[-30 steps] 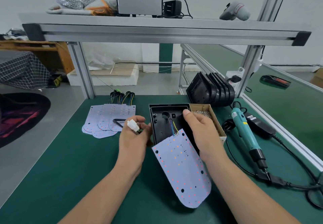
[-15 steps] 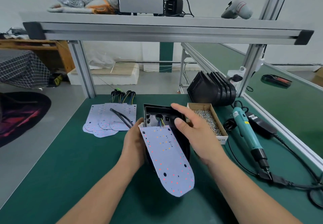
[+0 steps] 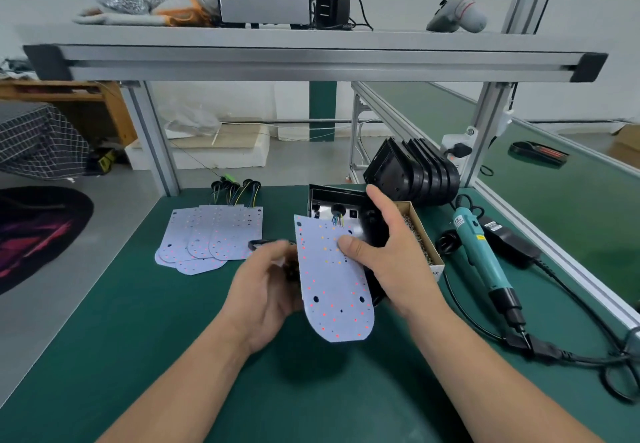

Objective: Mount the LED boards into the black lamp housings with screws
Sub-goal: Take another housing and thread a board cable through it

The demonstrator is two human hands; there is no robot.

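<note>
Gripping the black lamp housing (image 3: 349, 198) by its right wall, the right hand (image 3: 394, 262) presses its thumb onto the LED board (image 3: 332, 290). The board lies tilted over the housing's open face, rounded end overhanging the near rim. The left hand (image 3: 266, 290), blurred, curls at the board's left edge, grip not discernible. Screw box (image 3: 420, 235) sits just right of the housing, electric screwdriver (image 3: 481, 259) beyond it, stacked housings (image 3: 415, 176) behind; spare boards (image 3: 214, 235) lie left, and bare green mat (image 3: 138, 338) opens toward the near edge.
</note>
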